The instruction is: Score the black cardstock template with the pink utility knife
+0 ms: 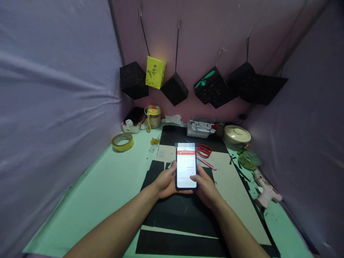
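A smartphone (186,168) with a lit white screen and a red band near its top is held upright over the middle of the table. My left hand (166,182) is wrapped round its left side and lower edge, thumb along the side. On the right side, my right hand (206,186) grips the phone too, its thumb lying over the lower part of the screen. Beneath both hands lie sheets of black card (180,211). Just behind the phone are red-handled scissors (205,151) and a pink craft knife (206,163), partly hidden by it.
A roll of yellow tape (123,142) lies at left. Along the back stand a yellow-lidded cup (154,116), a box of pens (200,129) and a cream lidded bowl (237,134). A glue gun (266,191) is at right. Black boxes (175,89) hang above.
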Demonstrator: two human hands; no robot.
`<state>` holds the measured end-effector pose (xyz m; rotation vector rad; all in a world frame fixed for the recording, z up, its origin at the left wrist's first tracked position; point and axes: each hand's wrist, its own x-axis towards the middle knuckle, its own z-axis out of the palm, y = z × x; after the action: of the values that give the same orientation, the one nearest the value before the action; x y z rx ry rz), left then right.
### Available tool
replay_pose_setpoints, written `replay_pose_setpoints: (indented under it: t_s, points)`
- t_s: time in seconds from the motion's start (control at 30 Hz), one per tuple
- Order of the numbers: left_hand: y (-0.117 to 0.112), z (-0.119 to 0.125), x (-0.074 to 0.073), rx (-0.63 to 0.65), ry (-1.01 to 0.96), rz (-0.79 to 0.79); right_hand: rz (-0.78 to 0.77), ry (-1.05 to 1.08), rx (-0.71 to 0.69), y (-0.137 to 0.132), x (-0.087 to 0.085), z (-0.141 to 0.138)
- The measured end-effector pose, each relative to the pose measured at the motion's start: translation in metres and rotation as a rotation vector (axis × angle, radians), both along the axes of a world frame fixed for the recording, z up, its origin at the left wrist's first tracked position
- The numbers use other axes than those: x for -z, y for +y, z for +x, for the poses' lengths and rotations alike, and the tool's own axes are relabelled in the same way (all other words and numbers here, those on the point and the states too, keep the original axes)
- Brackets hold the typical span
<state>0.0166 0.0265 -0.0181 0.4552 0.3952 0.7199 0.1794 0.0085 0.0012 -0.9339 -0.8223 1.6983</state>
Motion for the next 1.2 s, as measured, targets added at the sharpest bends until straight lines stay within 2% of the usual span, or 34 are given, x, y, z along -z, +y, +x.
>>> replay_pose_setpoints:
  t_s: [1.2]
  points:
    - [0.0005,0.0007,-0.0028,0.01,0.047,0.003,-0.013,0.009,-0.01,-0.0007,0.0023,0.001]
